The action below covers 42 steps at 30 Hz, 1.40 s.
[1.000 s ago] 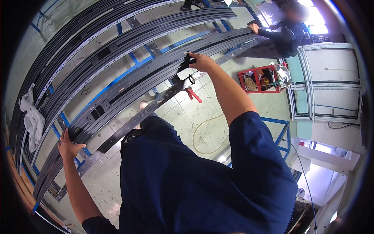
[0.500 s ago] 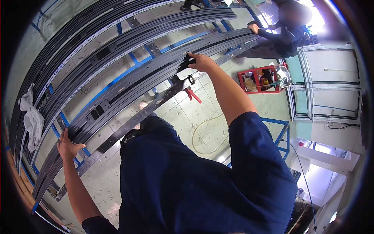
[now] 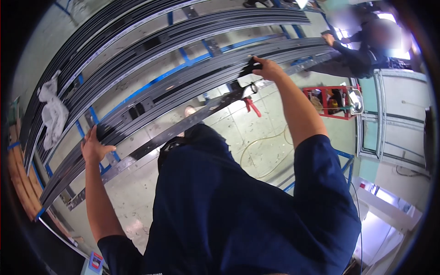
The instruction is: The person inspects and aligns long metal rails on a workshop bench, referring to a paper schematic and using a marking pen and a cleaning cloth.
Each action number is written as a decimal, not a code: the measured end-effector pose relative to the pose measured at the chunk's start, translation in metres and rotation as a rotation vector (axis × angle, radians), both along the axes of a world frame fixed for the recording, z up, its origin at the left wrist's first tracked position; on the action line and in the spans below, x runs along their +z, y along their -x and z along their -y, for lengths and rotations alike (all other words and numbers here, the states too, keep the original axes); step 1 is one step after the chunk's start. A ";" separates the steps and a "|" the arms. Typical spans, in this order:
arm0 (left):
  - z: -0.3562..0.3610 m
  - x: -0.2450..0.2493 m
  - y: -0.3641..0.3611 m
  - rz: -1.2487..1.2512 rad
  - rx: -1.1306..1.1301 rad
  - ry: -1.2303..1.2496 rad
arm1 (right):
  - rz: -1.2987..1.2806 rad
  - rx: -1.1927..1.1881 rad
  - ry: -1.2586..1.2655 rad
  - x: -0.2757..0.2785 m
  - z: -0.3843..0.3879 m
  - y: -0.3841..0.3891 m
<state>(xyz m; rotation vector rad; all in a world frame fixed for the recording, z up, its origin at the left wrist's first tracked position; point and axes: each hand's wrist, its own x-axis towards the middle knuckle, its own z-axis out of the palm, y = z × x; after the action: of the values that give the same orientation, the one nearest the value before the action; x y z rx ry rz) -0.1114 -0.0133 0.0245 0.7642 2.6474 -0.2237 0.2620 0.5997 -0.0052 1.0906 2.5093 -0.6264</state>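
Note:
A bundle of long dark metal profiles [image 3: 169, 94] runs diagonally across blue-framed supports. My left hand [image 3: 94, 147] rests on it near the left end, fingers stretched toward the far edge and thumb spread to the side. Farther along to the right, my right hand [image 3: 269, 69] reaches onto the same profiles, with finger and thumb apart. Its remaining fingers are partly hidden. Close below that hand, a clamp with a red handle [image 3: 252, 107] sits by the dark support rail [image 3: 183, 120] nearest me.
Other profile stacks [image 3: 201, 28] lie beyond, with crumpled white wrapping [image 3: 54, 112] on them at left. Another person's hand [image 3: 328, 39] is at the profiles' far right end. A red tool cart [image 3: 331, 101] stands right; a hose [image 3: 261, 143] lies on the floor.
My view has shifted, so the scene sits farther right, with most nearby things lower. Both hands stay on the profiles, in much the same pose. The other person's hand remains at the far end.

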 end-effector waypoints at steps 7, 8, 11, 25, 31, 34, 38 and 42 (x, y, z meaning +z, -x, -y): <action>-0.004 0.004 -0.004 -0.021 0.015 0.044 | 0.078 -0.002 -0.030 0.016 0.009 0.007; -0.004 0.004 -0.004 -0.022 0.016 0.044 | 0.077 -0.002 -0.030 0.014 0.007 0.006; -0.004 0.004 -0.003 -0.008 0.027 0.045 | 0.061 0.007 -0.021 0.010 0.004 0.004; -0.007 0.008 -0.005 0.009 0.045 0.033 | 0.095 0.222 -0.036 0.041 0.189 0.097; -0.006 0.008 -0.004 0.012 0.045 0.033 | 0.174 0.234 -0.057 0.044 0.188 0.109; -0.006 0.008 -0.004 0.017 0.043 0.028 | 0.190 0.232 -0.023 0.043 0.186 0.110; -0.005 0.007 -0.005 0.009 0.049 0.042 | 0.194 0.219 -0.030 0.034 0.186 0.111; -0.008 0.008 -0.005 0.003 0.052 0.071 | 0.159 0.225 -0.044 0.031 0.185 0.109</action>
<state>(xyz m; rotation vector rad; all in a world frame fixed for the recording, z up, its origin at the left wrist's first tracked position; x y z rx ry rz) -0.1062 -0.0054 0.0330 0.6714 2.6375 -0.2997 0.1527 0.4143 0.0260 0.8205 2.4701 -0.4065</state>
